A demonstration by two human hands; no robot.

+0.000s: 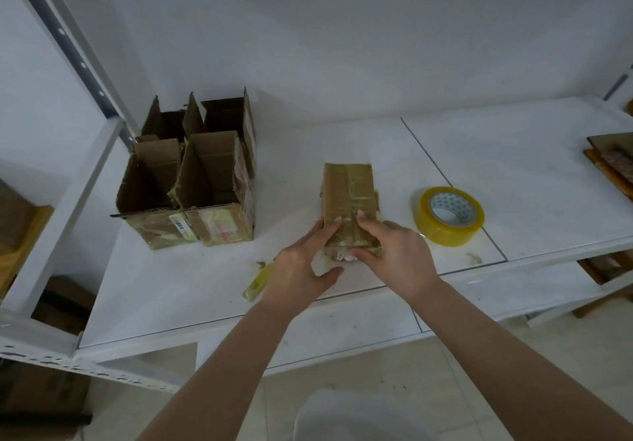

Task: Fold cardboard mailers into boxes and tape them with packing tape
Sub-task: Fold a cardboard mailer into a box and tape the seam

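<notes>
Box (pixel 347 197): on table (pixel 513 173), near tape roll (pixel 449 215).
Hands: left (pixel 301 269) and right (pixel 394 252) grip near end.
Feel: probably light, stiff, tape slippery; I hold the edges.

I see a white shelf (pixel 342 153) bearing everything, backed by a white wall (pixel 342 29). A grey perforated upright (pixel 68 46) slants up at the left. A tape scrap (pixel 255 284) lies near the front edge, a smaller scrap (pixel 474 257) further right. Below is a pale tiled floor (pixel 394 372). Brown cartons (pixel 51 303) sit in the rack at the lower left.
</notes>
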